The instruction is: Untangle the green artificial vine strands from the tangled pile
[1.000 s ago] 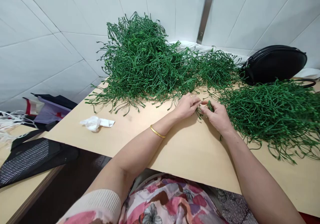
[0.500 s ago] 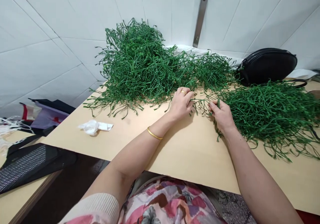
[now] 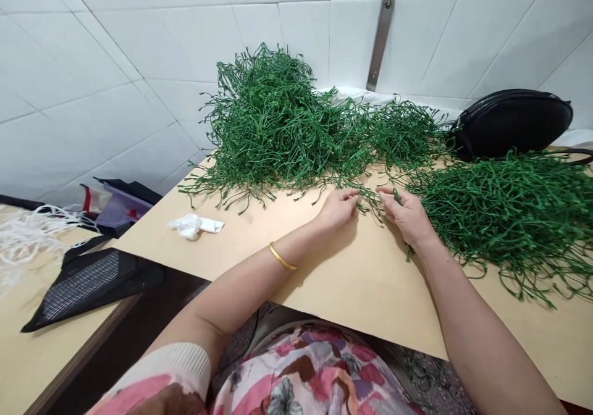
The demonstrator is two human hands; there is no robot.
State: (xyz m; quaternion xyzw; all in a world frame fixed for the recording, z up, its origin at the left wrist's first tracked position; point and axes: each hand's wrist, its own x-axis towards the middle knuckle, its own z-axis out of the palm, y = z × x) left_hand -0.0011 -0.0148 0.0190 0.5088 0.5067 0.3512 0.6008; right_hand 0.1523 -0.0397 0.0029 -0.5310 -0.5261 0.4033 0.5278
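Left hand (image 3: 340,210), centre: grip state cannot be told. Right hand (image 3: 408,217), centre: grip clamped on green stems (image 3: 397,196). Stem heap (image 3: 509,217), one, right. Black zippered bag (image 3: 516,125), one, upper right.

green stems (image 3: 273,125) look plastic, slightly shiny; the surface (image 3: 361,279) is smooth, matt, wood-like; wall tiles (image 3: 185,38) glossy; black bag (image 3: 519,125) smooth, leather-like; bangle (image 3: 281,257) polished metal.

Their floral garment (image 3: 310,365) mixes pink, white, brown and purple with grey blossoms (image 3: 283,396); its left sleeve (image 3: 143,396) ends in a ribbed cream cuff (image 3: 185,359), and a gold bangle (image 3: 281,257) circles the left forearm (image 3: 245,291).
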